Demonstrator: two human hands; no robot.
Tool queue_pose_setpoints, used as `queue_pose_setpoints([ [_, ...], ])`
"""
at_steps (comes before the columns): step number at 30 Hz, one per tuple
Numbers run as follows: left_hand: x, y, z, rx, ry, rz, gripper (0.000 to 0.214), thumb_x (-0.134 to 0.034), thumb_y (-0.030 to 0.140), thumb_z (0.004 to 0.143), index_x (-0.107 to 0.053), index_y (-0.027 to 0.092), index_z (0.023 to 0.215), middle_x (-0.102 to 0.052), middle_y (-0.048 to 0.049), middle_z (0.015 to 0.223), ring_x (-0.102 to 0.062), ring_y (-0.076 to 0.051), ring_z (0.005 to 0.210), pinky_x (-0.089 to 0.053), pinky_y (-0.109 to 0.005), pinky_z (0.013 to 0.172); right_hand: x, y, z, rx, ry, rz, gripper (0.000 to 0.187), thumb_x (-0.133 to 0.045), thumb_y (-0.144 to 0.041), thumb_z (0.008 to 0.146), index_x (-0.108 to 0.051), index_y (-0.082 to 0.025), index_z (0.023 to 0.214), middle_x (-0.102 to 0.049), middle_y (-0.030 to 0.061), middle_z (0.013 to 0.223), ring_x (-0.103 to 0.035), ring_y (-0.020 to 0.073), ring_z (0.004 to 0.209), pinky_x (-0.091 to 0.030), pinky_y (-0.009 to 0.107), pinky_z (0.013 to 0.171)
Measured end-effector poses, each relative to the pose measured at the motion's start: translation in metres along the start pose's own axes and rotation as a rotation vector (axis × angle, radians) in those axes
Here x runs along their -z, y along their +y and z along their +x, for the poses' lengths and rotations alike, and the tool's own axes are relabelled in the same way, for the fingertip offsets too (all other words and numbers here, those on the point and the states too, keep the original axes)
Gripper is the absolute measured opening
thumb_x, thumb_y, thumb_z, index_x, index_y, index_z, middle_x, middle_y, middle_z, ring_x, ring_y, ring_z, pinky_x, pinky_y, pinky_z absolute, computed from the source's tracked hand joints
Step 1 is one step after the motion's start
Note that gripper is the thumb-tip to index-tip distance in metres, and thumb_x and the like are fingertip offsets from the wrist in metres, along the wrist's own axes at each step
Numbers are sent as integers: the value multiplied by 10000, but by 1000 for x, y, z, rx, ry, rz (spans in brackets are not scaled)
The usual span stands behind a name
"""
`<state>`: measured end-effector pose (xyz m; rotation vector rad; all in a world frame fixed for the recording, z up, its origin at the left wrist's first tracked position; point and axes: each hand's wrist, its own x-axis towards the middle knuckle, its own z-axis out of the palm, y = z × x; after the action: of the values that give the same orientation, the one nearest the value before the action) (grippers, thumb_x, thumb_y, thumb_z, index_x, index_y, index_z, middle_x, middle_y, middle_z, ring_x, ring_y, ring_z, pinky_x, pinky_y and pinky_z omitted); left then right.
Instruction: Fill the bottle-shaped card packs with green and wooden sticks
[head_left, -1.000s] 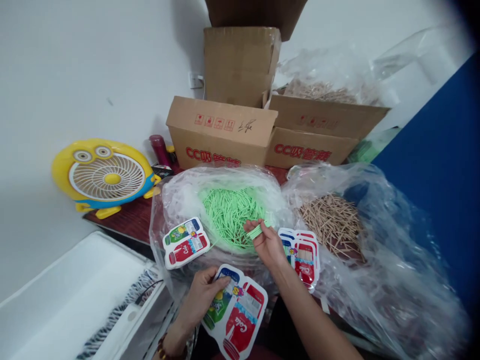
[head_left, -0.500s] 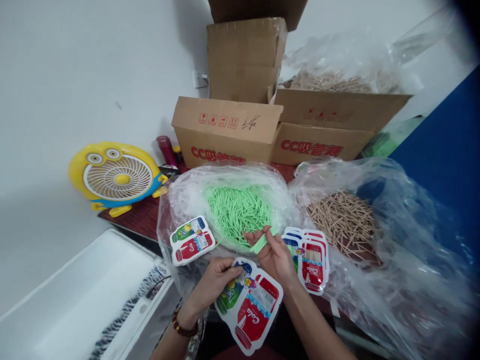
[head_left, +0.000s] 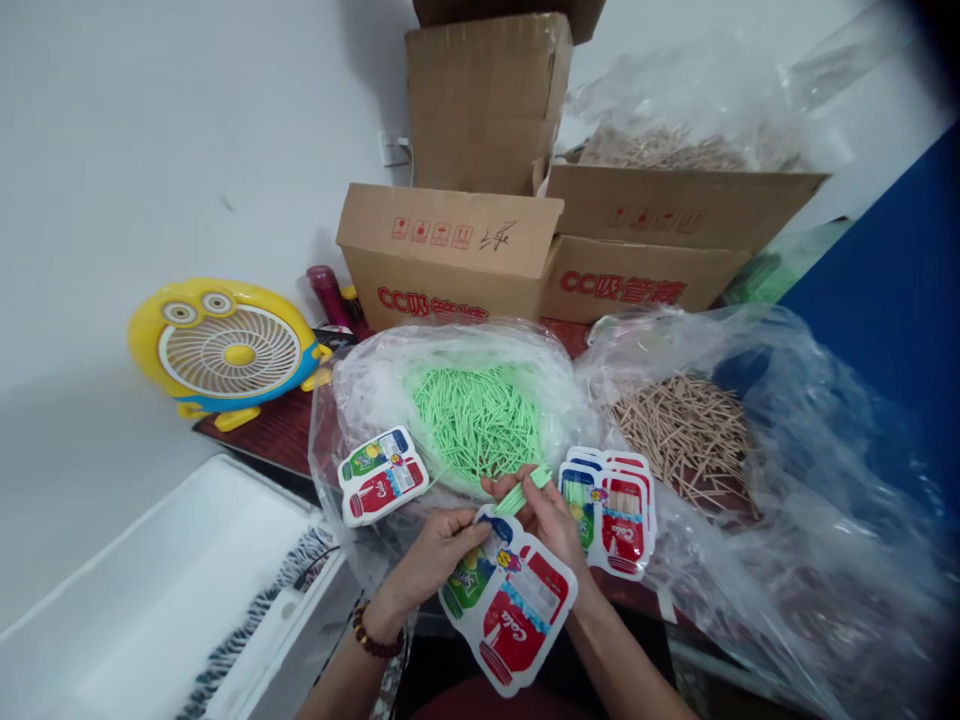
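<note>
My left hand [head_left: 444, 552] pinches the upper left edge of a printed pouch [head_left: 517, 610] with a green bottle and a red Cola bottle on its front. A small bundle of green candy sticks [head_left: 523, 490] is gripped in my right hand [head_left: 549, 515], its lower end at the pouch's top edge. Whether the sticks are inside the opening, I cannot tell. Behind my hands lies a heap of green sticks [head_left: 476, 415] in a clear plastic bag. A stack of similar pouches [head_left: 611, 515] lies right of my right hand; more pouches [head_left: 382, 475] lie to the left.
Brown sticks [head_left: 682, 435] lie on clear plastic [head_left: 810, 560] at the right. Cardboard boxes [head_left: 442, 235] stand along the back. A yellow fan [head_left: 232, 350] and a dark red bottle [head_left: 328, 295] stand at the left, above a white bin [head_left: 150, 590].
The pouch has moved slightly up and right, and its top edge now meets the green sticks in my right hand. The whole view has shifted a little.
</note>
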<state>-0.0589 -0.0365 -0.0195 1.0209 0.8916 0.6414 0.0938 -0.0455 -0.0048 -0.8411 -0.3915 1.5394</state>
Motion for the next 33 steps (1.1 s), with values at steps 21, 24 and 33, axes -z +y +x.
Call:
queue_pose_setpoints([
  [21,2,3,20,-122,74,-86,320,-647,449,800,-642,133,754,-559,25,630,-464,-90,556,-375,-208,559,16,-43,8,292,-567,-1274,505,-428,-391,947,-349,-281,1433,-432,46,1457,-438,199,1307,-336,390,1093],
  [24,3,6,17,-158,122,-76,335,-621,474,810,-647,141,782,-581,12,657,-487,-110,579,-394,-227,582,17,-52,7,329,-470,-1324,400,-431,-379,946,-495,-258,1323,-614,60,1270,-598,199,1112,-455,336,936],
  [33,-3,27,11,-453,191,259,324,-549,391,877,-627,150,675,-518,9,689,-436,-130,669,-349,-236,630,-4,-88,-7,483,-397,-1813,291,-430,-345,943,-601,-221,743,-651,5,692,-580,154,638,-307,260,582],
])
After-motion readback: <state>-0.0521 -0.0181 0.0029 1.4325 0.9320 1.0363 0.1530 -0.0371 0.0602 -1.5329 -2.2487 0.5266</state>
